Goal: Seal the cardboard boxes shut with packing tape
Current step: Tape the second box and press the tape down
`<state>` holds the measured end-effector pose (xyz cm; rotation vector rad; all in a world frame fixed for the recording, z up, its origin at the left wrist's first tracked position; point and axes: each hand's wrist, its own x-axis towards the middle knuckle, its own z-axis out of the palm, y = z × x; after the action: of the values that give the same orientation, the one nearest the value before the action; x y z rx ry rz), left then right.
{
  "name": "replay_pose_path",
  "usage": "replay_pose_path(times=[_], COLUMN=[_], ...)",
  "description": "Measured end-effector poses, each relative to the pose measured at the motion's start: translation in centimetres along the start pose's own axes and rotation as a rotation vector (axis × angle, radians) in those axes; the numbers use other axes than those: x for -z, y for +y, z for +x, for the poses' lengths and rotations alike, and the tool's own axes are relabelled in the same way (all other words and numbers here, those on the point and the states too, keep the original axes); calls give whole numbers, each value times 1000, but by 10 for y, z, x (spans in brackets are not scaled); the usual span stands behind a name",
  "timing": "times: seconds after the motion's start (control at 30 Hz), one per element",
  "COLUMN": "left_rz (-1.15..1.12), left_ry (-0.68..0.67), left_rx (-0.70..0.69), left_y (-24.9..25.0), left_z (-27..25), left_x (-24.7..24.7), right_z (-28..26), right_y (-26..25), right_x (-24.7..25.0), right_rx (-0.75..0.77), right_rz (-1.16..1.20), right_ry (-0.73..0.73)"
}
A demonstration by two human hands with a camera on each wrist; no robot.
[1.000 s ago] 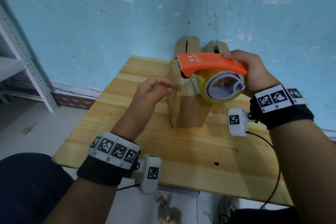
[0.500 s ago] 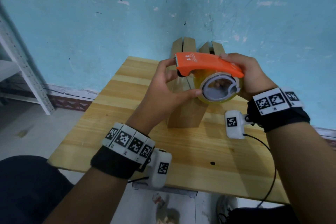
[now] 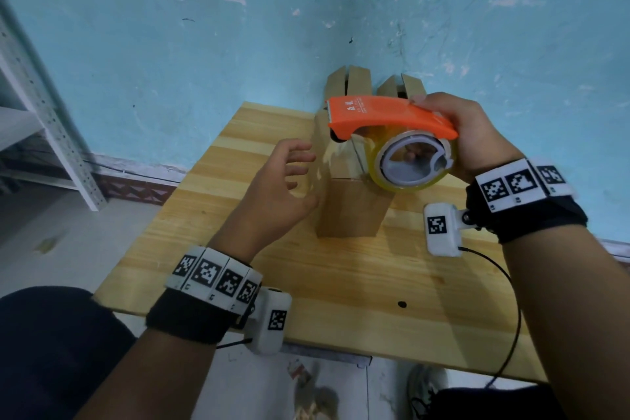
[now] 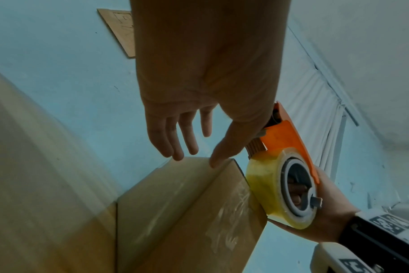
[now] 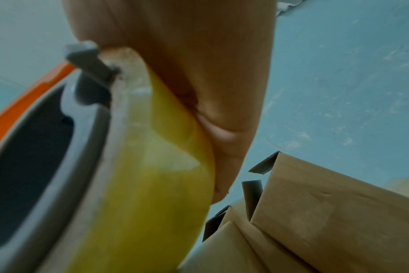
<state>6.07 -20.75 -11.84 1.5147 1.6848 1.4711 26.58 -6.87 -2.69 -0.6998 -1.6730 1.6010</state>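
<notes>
Left hand open, fingers spread, thumb tip on top edge of the near box, which stands upright on the table, long axis vertical, clear tape on its face. Right hand grips the dispenser just above that box, cutter end pointing left; one yellowish roll. Behind: open flaps, seemingly two more boxes, mostly hidden, count uncertain.
</notes>
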Motion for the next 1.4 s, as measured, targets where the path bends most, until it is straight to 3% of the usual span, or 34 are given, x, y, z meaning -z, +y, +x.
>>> replay_pose_path(times=[0.17, 0.3, 0.43, 0.63, 1.1, 1.4], left_rz=[274, 427, 417, 382, 351, 359], left_ry=[8, -78, -59, -186, -129, -182], left_rx=[93, 217, 271, 301, 270, 255], left_y=[-6, -11, -10, -9, -14, -8], left_z=[0, 6, 11, 9, -2, -11], left_x=[0, -5, -10, -28, -27, -40], right_z=[2, 0, -1, -1, 3, 4], right_y=[-1, 0, 0, -2, 0, -1], right_x=[0, -2, -3, -6, -2, -2], right_rx=[-13, 14, 14, 9, 10, -16], right_rz=[-4, -16, -1, -36, -58, -65], right_ry=[17, 15, 4, 2, 18, 25])
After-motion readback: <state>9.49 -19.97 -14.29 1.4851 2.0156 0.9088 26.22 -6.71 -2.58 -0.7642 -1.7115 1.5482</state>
